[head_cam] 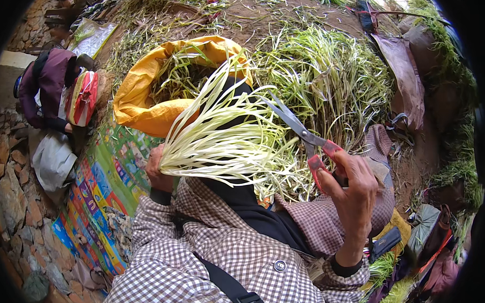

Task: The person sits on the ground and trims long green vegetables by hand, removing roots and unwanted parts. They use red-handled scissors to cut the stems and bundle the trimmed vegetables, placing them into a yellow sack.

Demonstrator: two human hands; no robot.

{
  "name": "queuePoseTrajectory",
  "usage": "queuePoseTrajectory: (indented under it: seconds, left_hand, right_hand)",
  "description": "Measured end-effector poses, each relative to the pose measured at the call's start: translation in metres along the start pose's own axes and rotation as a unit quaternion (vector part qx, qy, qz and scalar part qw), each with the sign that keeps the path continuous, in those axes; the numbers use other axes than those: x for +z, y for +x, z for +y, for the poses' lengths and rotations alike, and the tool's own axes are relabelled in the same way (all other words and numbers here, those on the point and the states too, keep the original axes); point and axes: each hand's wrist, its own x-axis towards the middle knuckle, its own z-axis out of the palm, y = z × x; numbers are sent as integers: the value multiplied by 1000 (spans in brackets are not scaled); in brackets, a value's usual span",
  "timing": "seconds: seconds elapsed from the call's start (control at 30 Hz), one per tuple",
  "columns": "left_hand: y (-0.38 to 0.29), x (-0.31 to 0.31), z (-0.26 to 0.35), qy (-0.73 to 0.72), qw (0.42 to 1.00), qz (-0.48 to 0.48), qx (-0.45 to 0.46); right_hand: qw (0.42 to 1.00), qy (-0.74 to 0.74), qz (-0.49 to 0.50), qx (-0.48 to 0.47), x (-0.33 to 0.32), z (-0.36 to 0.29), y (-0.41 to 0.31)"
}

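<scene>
My left hand [159,168] grips a bunch of long pale yellow-green leafy stalks [226,148] at one end; they fan out to the right over my lap. In my right hand [351,187] is a pair of scissors [302,134] with red handles, blades parted and pointing up-left close to the stalk tips. Behind the bunch stands an orange woven sack [136,97] with its rim rolled down and cut greens inside. To its right lies a large heap of similar green stalks [324,75].
A colourful printed mat [101,178] lies on the left beside a stone surface [17,194]. Another person [48,82] bends at the upper left by a striped bag [82,97]. A dark case [385,242], bags and more greens lie at the lower right.
</scene>
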Motion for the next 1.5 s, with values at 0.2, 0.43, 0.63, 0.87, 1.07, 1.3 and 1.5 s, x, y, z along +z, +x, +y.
queuePoseTrajectory:
  seconds: [0.2,0.43,0.63,0.87,1.07,1.3,1.5]
  left_hand:
    - [0,-1,0,23,1000,-3,-6]
    - [-2,0,-1,13,1000,-4,-18]
    - [-1,1,-2,-2,1000,-9,-9]
    - [-1,1,-1,32,999,2,6]
    - [-1,0,2,33,999,1,-8]
    - [-3,0,-2,15,1000,3,-5]
    - [-5,0,-4,22,1000,1,-11]
  right_hand:
    - [994,-73,-19,-77,18,3,26]
    - [998,-51,8,-45,18,8,27]
    - [996,-62,-2,-63,22,12,29]
    - [997,-48,0,-66,22,17,31]
    - [996,-52,-17,-75,26,17,31]
    - [997,-23,2,-71,39,24,29]
    - [998,41,20,-37,59,31,21]
